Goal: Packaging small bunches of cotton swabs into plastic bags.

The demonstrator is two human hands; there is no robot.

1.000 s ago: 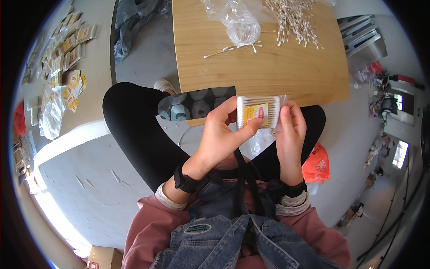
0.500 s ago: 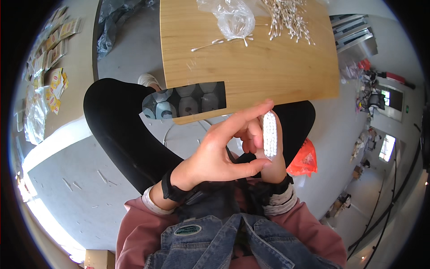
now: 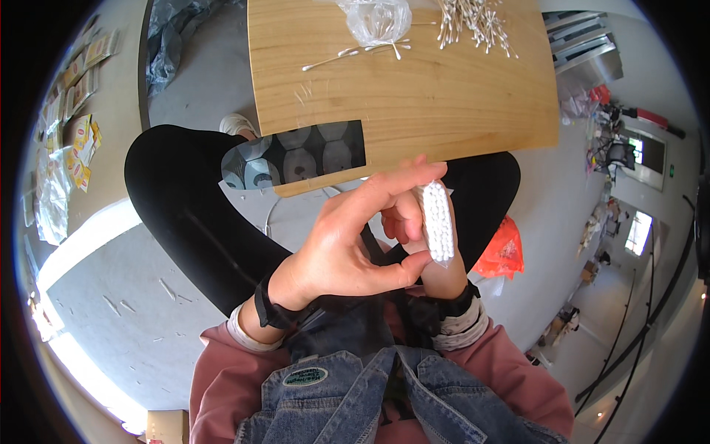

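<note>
A thick bundle of white cotton swabs [image 3: 438, 220] in a clear wrapper stands tilted in front of me, its tightly packed round tips facing up. My left hand [image 3: 347, 240] grips it across its ends, the index finger at the far end and the thumb at the near end. Behind and along the right side of the bundle is my right hand [image 3: 450, 248], close against it; its fingers are mostly hidden by the bundle and my left hand. On the wooden table [image 3: 444, 103] beyond lie a loose heap of cotton swabs [image 3: 473, 24] and a crumpled clear plastic bag [image 3: 377, 22].
A dark plastic sheet with pale rounded shapes [image 3: 296, 157] lies at the table's near left corner. An orange-red plastic bag [image 3: 503, 250] is right of my knee. Yellow and white packets [image 3: 85, 148] lie far left; a cardboard box [image 3: 167, 427] stands lower left. White scraps dot the grey floor.
The swab bundle has tilted slightly, its far end leaning left, and both hands have shifted a little left with it. The table and sheet appear slightly higher and further left in view.
</note>
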